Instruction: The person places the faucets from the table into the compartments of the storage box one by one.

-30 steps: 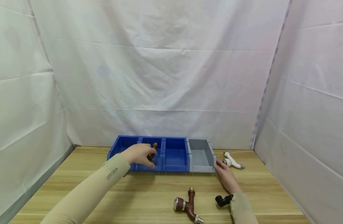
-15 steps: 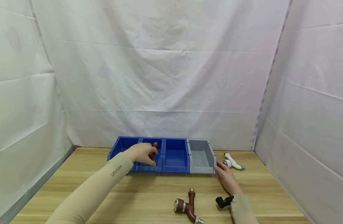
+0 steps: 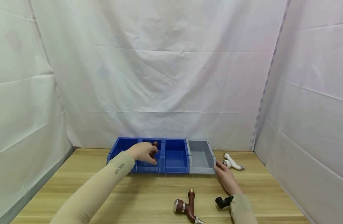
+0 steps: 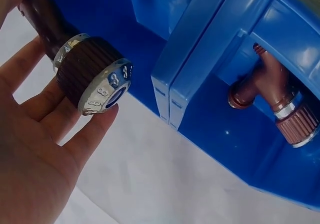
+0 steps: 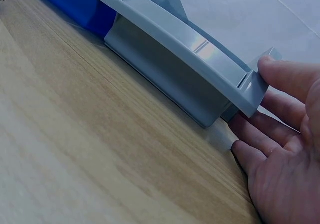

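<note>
In the head view my left hand (image 3: 143, 152) is over the second blue bin from the left. Thumb and fingers grip a dark brown tap (image 4: 86, 66) with a ribbed knob and silver end cap. A second brown tap (image 4: 275, 86) lies inside the neighbouring blue bin (image 4: 235, 149). My right hand (image 3: 227, 176) holds the front right corner of the grey bin (image 5: 170, 58), thumb on its rim and fingers by its side. The leftmost bin's inside is partly hidden in the head view.
Another brown tap (image 3: 189, 207) lies on the wooden table (image 3: 149, 199) in front of the bins. A white tap (image 3: 233, 162) rests right of the grey bin. The third bin (image 3: 175, 155) is blue. White cloth (image 3: 171, 77) hangs behind.
My left hand has shifted slightly to the right over the second bin, still gripping the tap. My right hand stays at the grey bin's corner.
</note>
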`<state>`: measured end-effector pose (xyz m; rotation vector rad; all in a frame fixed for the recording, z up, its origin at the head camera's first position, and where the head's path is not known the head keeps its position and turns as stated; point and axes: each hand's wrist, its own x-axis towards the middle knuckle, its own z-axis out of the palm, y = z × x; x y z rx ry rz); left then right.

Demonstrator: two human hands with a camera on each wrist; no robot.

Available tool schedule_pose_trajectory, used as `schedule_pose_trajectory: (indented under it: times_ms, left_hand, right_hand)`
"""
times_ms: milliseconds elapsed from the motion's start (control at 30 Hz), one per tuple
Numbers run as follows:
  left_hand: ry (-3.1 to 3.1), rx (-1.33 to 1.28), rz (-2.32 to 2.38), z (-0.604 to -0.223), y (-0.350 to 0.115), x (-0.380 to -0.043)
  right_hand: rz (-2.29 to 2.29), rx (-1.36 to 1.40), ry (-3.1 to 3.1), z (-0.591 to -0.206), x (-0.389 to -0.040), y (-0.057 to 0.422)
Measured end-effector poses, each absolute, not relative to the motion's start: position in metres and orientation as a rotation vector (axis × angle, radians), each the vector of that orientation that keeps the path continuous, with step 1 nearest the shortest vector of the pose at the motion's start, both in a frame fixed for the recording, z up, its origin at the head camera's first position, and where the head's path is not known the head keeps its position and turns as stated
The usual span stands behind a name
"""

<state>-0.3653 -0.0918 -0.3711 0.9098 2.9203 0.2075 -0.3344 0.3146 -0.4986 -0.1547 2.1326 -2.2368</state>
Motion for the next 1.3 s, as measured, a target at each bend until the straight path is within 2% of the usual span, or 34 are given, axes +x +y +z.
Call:
schedule_pose_trajectory:
  times_ms: [567, 1300]
  left_hand:
    - [2.919, 0.899, 0.232, -0.384, -0.096, -0.373]
    - [2.925, 0.853, 0.266, -0.375, -0.090, -0.379]
  right_hand:
    - [-2.273, -0.119, 2.157, -0.509, -0.334, 0.309]
    - [-2.230, -0.134, 2.202, -0.505, -0.338, 0.309]
